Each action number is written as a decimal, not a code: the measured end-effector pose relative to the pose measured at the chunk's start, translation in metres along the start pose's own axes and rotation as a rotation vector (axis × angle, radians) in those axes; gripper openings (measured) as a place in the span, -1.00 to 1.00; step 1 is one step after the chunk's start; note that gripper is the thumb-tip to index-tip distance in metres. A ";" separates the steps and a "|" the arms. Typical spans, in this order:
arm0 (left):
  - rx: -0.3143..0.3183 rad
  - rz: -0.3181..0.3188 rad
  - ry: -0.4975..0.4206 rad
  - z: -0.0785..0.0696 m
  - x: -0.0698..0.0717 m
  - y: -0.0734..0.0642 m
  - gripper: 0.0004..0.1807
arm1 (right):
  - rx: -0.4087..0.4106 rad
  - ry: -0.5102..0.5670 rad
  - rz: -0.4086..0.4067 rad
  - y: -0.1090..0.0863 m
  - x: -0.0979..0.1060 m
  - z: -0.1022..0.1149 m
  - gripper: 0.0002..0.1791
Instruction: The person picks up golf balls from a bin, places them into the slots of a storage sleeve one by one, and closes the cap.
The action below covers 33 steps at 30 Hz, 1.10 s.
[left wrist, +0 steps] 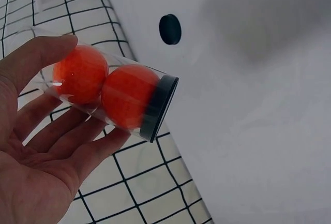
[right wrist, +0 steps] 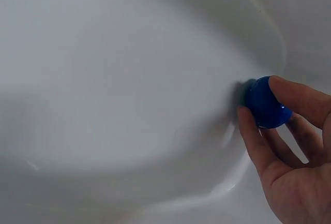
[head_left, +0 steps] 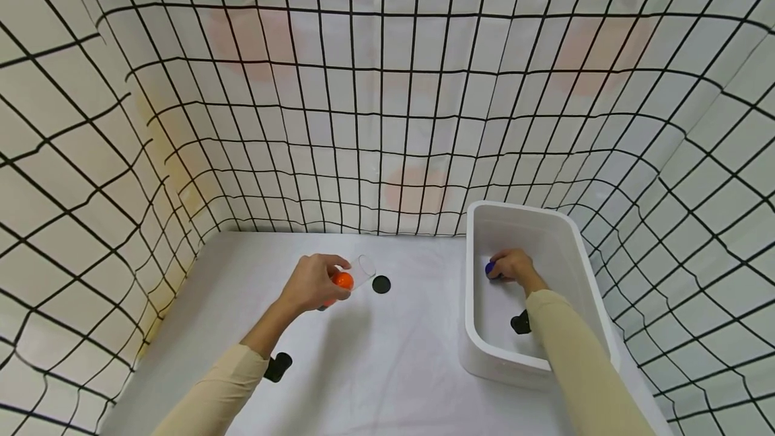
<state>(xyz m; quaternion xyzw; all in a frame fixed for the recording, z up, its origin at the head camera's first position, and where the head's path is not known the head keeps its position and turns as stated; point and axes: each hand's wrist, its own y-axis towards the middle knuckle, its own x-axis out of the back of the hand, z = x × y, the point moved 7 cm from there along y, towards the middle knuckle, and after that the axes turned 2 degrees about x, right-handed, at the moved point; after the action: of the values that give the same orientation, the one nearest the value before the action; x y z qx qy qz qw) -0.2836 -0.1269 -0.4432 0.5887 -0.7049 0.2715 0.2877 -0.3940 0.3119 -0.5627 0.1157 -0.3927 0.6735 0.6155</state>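
Note:
My left hand (head_left: 317,282) grips a clear plastic tube (head_left: 364,269), held tilted above the table. Two orange balls (left wrist: 80,74) lie one behind the other inside it, and a black cap (left wrist: 159,108) closes the lower end. Toward the white bin, the tube's other end looks uncovered in the head view. Down inside the bin (head_left: 527,359), my right hand (head_left: 513,266) pinches a blue ball (right wrist: 266,103) between thumb and fingers, close to the rounded corner. A loose black round cap (head_left: 381,284) lies flat on the table, just right of the tube.
The white-covered table (head_left: 412,355) is bounded at the back and sides by black netting (head_left: 381,113) over pale sheets. The bin's raised walls surround my right hand. A black object (head_left: 278,367) shows beside my left cuff and another (head_left: 521,322) beside my right.

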 end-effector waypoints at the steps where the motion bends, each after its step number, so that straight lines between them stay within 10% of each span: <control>1: 0.000 0.001 -0.001 0.000 0.000 0.000 -0.59 | -0.003 -0.008 -0.003 0.000 0.001 -0.001 -0.39; 18: -0.017 0.009 0.005 -0.005 -0.004 0.002 -0.60 | 0.129 0.063 -0.094 -0.017 0.019 0.029 -0.40; 33: -0.024 0.016 0.005 -0.006 -0.008 0.003 -0.59 | 0.306 -0.188 -0.378 -0.047 0.049 0.063 -0.43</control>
<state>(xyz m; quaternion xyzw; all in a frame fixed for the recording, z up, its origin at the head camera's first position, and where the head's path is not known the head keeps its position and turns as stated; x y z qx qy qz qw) -0.2853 -0.1166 -0.4446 0.5790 -0.7120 0.2667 0.2946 -0.3817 0.3020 -0.4712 0.3406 -0.3131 0.5843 0.6667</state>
